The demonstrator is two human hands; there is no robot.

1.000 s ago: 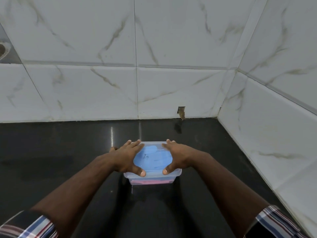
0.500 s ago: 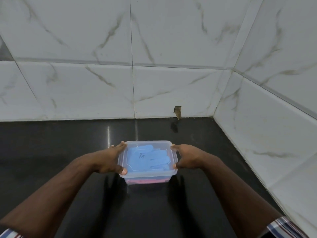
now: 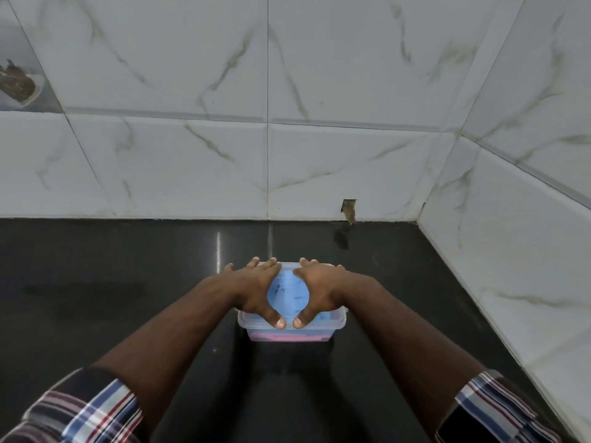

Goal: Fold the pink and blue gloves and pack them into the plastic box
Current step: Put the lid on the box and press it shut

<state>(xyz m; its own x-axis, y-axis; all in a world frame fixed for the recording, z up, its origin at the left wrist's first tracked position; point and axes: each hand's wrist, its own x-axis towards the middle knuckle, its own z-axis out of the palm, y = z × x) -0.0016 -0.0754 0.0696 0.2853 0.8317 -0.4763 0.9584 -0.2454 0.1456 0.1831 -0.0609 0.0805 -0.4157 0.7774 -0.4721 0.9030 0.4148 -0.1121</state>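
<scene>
Closing step in hand, by the look of it: both palms lie flat on the lid [image 3: 289, 290] of the plastic box [image 3: 339, 324], left hand [image 3: 252, 292] and right hand [image 3: 319, 289] side by side, fingers straight and spread, thumbs at the near rim, gripping nothing. Box sits on the black worktop [image 3: 112, 282], well out from the tiled wall [image 3: 192, 91]. Blue gloves [image 3: 287, 295] show through the lid; pink gloves [image 3: 287, 337] lie beneath, against the clear wall. Next move likely calls for even downward pressure along the rim so the lid seats all round.

Clear plastic box [image 3: 339, 322] on glossy black counter [image 3: 112, 282].
</scene>
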